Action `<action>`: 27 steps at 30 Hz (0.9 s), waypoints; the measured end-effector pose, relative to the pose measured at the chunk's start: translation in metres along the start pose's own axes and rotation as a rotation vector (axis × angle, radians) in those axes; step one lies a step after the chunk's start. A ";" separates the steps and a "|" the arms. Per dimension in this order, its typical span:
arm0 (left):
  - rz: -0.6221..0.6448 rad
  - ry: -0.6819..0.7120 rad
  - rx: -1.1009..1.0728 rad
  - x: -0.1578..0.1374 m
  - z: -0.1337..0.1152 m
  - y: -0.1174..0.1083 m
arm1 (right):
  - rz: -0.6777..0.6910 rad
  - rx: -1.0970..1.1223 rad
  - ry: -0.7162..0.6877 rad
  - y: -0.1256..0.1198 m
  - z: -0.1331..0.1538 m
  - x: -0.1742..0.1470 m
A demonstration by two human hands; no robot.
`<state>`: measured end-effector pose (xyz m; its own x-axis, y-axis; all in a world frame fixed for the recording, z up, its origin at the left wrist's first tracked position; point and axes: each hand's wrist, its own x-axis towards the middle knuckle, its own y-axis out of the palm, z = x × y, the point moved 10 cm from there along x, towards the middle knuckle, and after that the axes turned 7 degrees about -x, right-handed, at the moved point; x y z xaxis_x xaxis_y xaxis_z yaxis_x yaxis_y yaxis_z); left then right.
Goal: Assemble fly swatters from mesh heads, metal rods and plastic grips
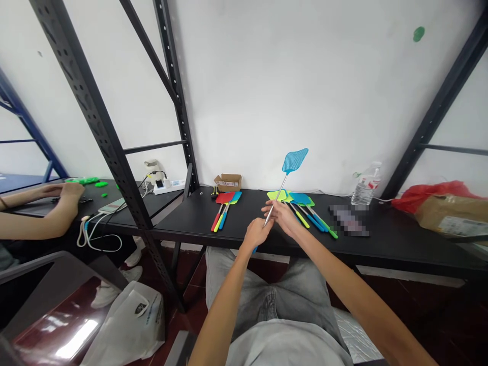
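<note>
Blue swatter [294,160] rod pinched between both hands' fingers [271,209].

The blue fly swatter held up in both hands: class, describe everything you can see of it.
The blue fly swatter has a mesh, plastic-looking head on a thin shiny metal rod, ending in a blue handle tip showing below the left hand. It tilts up and to the right, above the black table. The left hand grips the handle; the right hand pinches the rod higher up.

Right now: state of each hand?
Left hand: closed around the handle end of the blue fly swatter.
Right hand: fingers pinching the swatter's metal rod.
</note>
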<state>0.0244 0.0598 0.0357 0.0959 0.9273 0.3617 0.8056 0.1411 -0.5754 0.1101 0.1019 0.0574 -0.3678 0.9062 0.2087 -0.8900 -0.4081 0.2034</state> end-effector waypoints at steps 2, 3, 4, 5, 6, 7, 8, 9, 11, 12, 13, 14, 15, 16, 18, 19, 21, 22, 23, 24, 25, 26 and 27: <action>-0.006 -0.001 -0.013 -0.001 0.000 0.000 | -0.097 0.069 -0.045 -0.017 0.026 0.010; -0.006 0.002 -0.011 -0.001 0.000 0.000 | -0.149 0.103 -0.071 -0.026 0.040 0.016; -0.006 0.005 -0.005 -0.002 -0.001 0.000 | -0.195 0.135 -0.093 -0.034 0.054 0.021; -0.005 0.006 0.001 -0.002 -0.001 0.001 | -0.235 0.159 -0.104 -0.041 0.066 0.027; -0.003 0.006 0.004 -0.002 -0.001 0.001 | -0.275 0.171 -0.111 -0.048 0.076 0.032; -0.002 0.005 0.002 -0.003 -0.001 0.001 | -0.310 0.166 -0.105 -0.054 0.083 0.037; -0.001 0.003 -0.004 -0.003 0.000 0.001 | -0.337 0.144 -0.093 -0.058 0.088 0.042; 0.000 0.003 -0.011 -0.003 0.000 0.001 | -0.361 0.108 -0.081 -0.062 0.091 0.046; -0.001 0.007 -0.025 -0.003 0.000 0.000 | -0.405 0.015 -0.073 -0.067 0.092 0.051; -0.001 0.011 -0.030 -0.003 -0.001 0.000 | -0.424 -0.029 -0.080 -0.069 0.092 0.052; 0.000 0.015 -0.033 -0.003 -0.001 0.000 | -0.438 -0.061 -0.095 -0.070 0.092 0.053; 0.003 0.019 -0.034 -0.004 -0.001 0.000 | -0.444 -0.080 -0.115 -0.070 0.092 0.054; 0.007 0.021 -0.033 -0.004 -0.002 0.000 | -0.442 -0.085 -0.135 -0.069 0.091 0.054; 0.010 0.021 -0.031 -0.005 -0.002 0.000 | -0.433 -0.080 -0.151 -0.068 0.090 0.053; 0.016 0.020 -0.027 -0.005 -0.002 0.000 | -0.406 -0.058 -0.171 -0.064 0.089 0.052; 0.016 0.018 -0.026 -0.006 -0.002 -0.001 | -0.396 -0.044 -0.175 -0.063 0.088 0.050; 0.010 0.015 -0.023 -0.006 -0.001 -0.001 | -0.381 -0.018 -0.175 -0.060 0.086 0.047; 0.006 0.015 -0.020 -0.006 -0.001 -0.002 | -0.376 -0.005 -0.172 -0.059 0.086 0.045; 0.003 0.017 -0.018 -0.006 -0.001 -0.002 | -0.372 0.007 -0.168 -0.058 0.085 0.043; 0.001 0.020 -0.016 -0.007 -0.001 -0.002 | -0.368 0.019 -0.163 -0.058 0.085 0.041; 0.001 0.023 -0.015 -0.007 -0.001 -0.002 | -0.364 0.031 -0.159 -0.057 0.085 0.040; 0.002 0.027 -0.015 -0.007 -0.001 -0.002 | -0.359 0.044 -0.157 -0.057 0.085 0.039; 0.005 0.031 -0.015 -0.007 -0.001 -0.002 | -0.355 0.058 -0.155 -0.057 0.085 0.039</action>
<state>0.0231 0.0524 0.0351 0.1177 0.9169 0.3814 0.8136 0.1311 -0.5664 0.1692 0.1510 0.1353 0.0089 0.9664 0.2567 -0.9362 -0.0822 0.3418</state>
